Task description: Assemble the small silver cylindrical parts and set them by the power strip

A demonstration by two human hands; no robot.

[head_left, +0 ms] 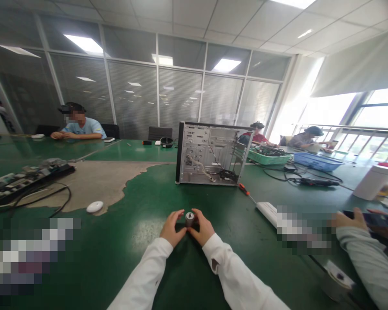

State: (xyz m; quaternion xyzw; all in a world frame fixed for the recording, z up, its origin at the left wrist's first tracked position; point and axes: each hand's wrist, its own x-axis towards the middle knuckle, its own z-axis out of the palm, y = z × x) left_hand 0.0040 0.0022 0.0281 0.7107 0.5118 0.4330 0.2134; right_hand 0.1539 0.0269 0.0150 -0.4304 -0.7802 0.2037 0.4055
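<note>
Here at lower centre of frame, left hand and right hand, grip narrow, hold metal cylinder from both sides, likely keeping it upright; computer case stands mid-frame, open side facing, probably for view inside

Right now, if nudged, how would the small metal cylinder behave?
The small metal cylinder looks rigid, its metallic sheen suggesting some weight for its size. It's upright and taller than wide, so a high push might tip it. Its round side could let it roll on the green tabletop.
</note>
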